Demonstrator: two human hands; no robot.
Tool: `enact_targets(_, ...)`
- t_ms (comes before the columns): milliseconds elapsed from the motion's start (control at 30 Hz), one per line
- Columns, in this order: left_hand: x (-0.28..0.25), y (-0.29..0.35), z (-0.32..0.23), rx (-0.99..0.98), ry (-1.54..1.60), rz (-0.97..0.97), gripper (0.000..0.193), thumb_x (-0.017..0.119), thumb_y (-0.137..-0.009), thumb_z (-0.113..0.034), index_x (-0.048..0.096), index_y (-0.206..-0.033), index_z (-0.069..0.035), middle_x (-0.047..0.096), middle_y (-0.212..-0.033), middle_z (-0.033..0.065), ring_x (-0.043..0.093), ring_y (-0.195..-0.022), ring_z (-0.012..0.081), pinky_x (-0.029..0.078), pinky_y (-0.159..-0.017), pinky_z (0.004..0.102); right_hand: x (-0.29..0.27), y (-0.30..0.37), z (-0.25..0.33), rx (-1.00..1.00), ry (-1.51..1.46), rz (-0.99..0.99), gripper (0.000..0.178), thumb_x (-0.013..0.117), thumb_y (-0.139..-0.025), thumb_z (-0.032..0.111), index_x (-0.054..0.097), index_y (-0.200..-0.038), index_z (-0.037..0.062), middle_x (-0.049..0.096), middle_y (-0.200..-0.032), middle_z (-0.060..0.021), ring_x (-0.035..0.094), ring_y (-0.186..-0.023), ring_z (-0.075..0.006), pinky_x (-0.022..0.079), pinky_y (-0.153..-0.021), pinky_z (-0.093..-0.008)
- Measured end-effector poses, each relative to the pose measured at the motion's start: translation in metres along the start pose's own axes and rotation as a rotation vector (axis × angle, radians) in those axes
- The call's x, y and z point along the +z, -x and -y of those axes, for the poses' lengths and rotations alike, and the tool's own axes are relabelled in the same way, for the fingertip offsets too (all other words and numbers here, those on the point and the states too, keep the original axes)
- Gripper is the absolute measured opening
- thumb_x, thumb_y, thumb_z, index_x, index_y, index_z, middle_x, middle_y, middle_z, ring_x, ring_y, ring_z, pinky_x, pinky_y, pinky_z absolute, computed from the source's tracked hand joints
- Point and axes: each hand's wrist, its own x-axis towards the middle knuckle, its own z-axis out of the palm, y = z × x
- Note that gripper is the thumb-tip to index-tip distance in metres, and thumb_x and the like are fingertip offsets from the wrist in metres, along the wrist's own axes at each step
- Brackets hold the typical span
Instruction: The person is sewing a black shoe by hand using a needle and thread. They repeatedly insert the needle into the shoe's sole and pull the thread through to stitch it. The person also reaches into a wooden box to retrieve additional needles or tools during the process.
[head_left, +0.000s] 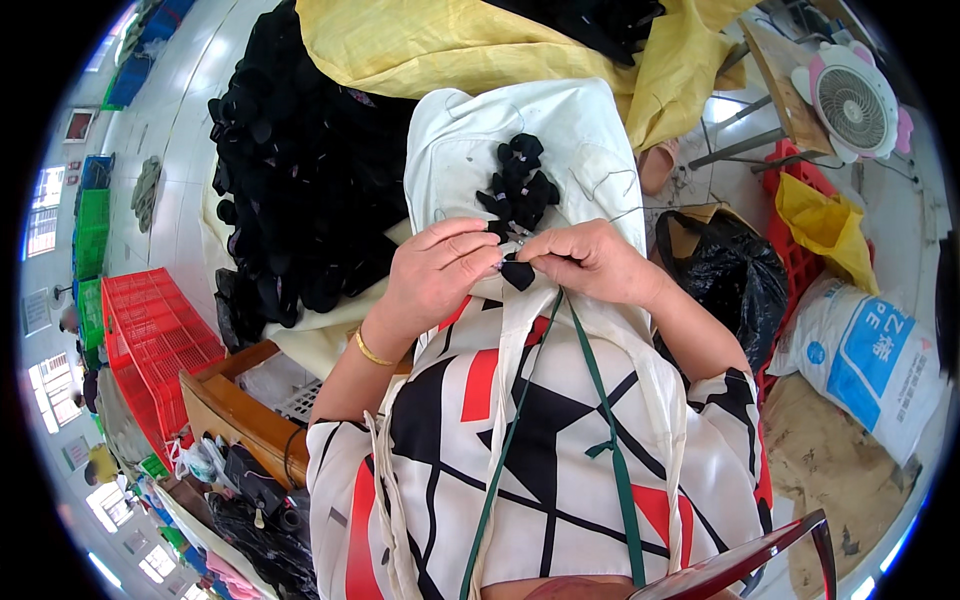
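Observation:
Both hands meet in front of my chest at a small black fabric piece (517,274). My left hand (440,266) is closed, its fingertips pinching the piece's left side. From the other side, my right hand (598,260) pinches it between thumb and curled forefinger. What exactly lies between the fingertips is partly hidden. Just beyond the hands, a small heap of similar black fabric pieces (520,185) rests on a white cloth (455,150) over my lap.
A large pile of black fabric pieces (300,190) lies to the left, beside a red plastic crate (155,345) and a wooden drawer (235,415). Yellow sacking (400,45) stretches across the far side. Rightward are a black plastic bag (735,275), a white-blue sack (870,355) and a fan (850,100).

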Motion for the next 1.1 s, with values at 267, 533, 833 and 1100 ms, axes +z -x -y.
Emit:
enact_targets(267,0.007,0.006,0.003,-0.113,0.245,0.06,0.021,0.075,-0.079,-0.014,0.068,-0.097,-0.006,0.071,-0.097,0.0092,0.07,-0.087,0.0275,0.058,-0.074,0.033,-0.006,-0.002,-0.002,-0.006,-0.052,0.083,0.016,0.064,-0.092,0.005,0.069,-0.107,0.0036,0.073,-0.096,-0.0091,0.07,-0.085,-0.0192,0.054,-0.078,-0.0283)
enact_targets(533,0.013,0.017,0.0,-0.254,0.482,0.083,0.018,0.074,-0.082,-0.014,0.069,-0.096,-0.004,0.071,-0.093,0.0102,0.07,-0.082,0.0265,0.057,-0.069,0.0314,0.004,-0.004,-0.016,0.039,-0.256,0.132,0.012,0.061,-0.095,0.004,0.068,-0.105,0.0023,0.069,-0.092,-0.0033,0.061,-0.083,-0.0104,0.05,-0.078,-0.0248)
enact_targets(833,0.01,0.014,-0.009,-0.248,0.476,0.054,0.02,0.077,-0.076,-0.006,0.068,-0.094,-0.005,0.069,-0.085,0.0092,0.065,-0.072,0.0248,0.053,-0.061,0.0316,0.015,0.001,-0.015,0.117,-0.377,0.129,0.007,0.058,-0.098,0.005,0.065,-0.099,0.0024,0.059,-0.082,0.0037,0.049,-0.071,-0.0041,0.042,-0.063,-0.0201)
enact_targets(1100,0.012,0.013,-0.009,-0.228,0.421,0.069,0.021,0.078,-0.074,-0.006,0.068,-0.093,-0.005,0.068,-0.083,0.0089,0.065,-0.072,0.0255,0.053,-0.061,0.0321,0.011,0.0,-0.015,0.129,-0.35,0.2,0.009,0.059,-0.099,0.011,0.06,-0.099,0.0021,0.052,-0.076,0.0046,0.046,-0.068,-0.0036,0.041,-0.06,-0.0207)
